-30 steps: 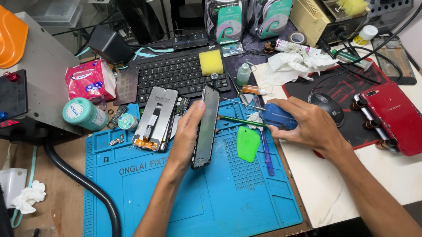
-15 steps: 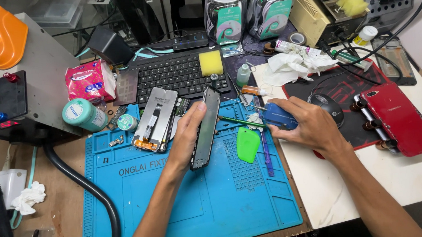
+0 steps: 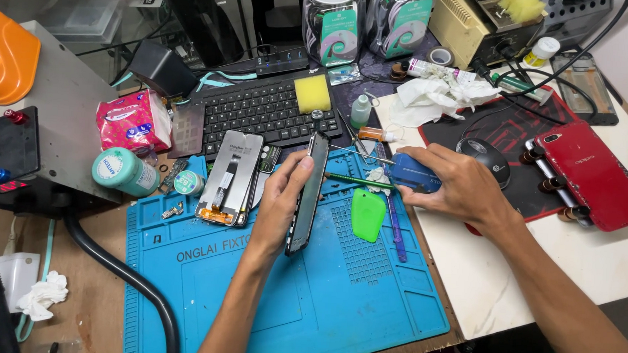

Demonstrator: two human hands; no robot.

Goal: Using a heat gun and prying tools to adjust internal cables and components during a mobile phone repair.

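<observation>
**Phone on edge over the blue mat**

While the left hand [image 3: 279, 200] pinches a dark phone [image 3: 306, 194] between thumb and fingers, the phone stands on its long edge, tilted, above the blue mat [image 3: 287, 295]. Just right of the phone on the mat lie a green pick [image 3: 367, 214] and a blue tool [image 3: 395, 226]. The right hand [image 3: 458, 186], at the mat's right edge, closes over a blue card [image 3: 413, 175]. Left of the phone a screen panel [image 3: 231, 176] lies face down. Beyond the mat sit a black keyboard [image 3: 260, 110] with a yellow sponge [image 3: 312, 93]; far right, a red phone [image 3: 595, 175].
</observation>
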